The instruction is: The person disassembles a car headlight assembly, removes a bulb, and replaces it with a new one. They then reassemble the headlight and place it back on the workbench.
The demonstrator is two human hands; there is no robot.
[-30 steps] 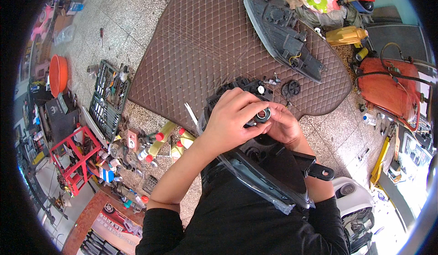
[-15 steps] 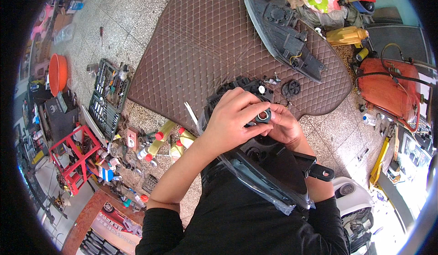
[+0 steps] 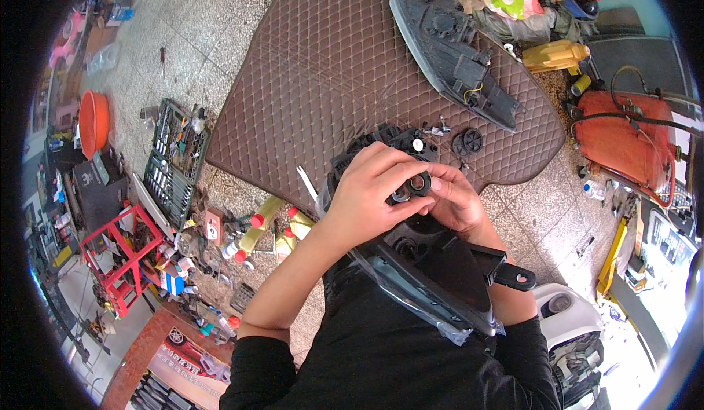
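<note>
Between my two hands is a small black round part [image 3: 420, 183] with a ring-shaped opening and a shiny inside, much like a bulb socket. My left hand [image 3: 370, 193] pinches it from the left with thumb and forefinger. From the right, the fingers of my right hand [image 3: 456, 199] close on the same part. Something clear and shiny shows by the left fingertips, too small to name. Below my hands a black headlight housing [image 3: 433, 267] rests in my lap, with clear plastic film along its edge and a bracket at its right.
A brown quilted mat [image 3: 315, 80] bears another headlight [image 3: 447, 43] and a round black cap [image 3: 468, 142]. An open socket-tool case [image 3: 173, 164], a red metal frame [image 3: 121, 256] and several bottles stand at the left. An orange tank [image 3: 623, 138] is at the right.
The small round part has tilted between my fingers, so its ring opening shows more fully and sits slightly further left. Both hands keep their grip.
</note>
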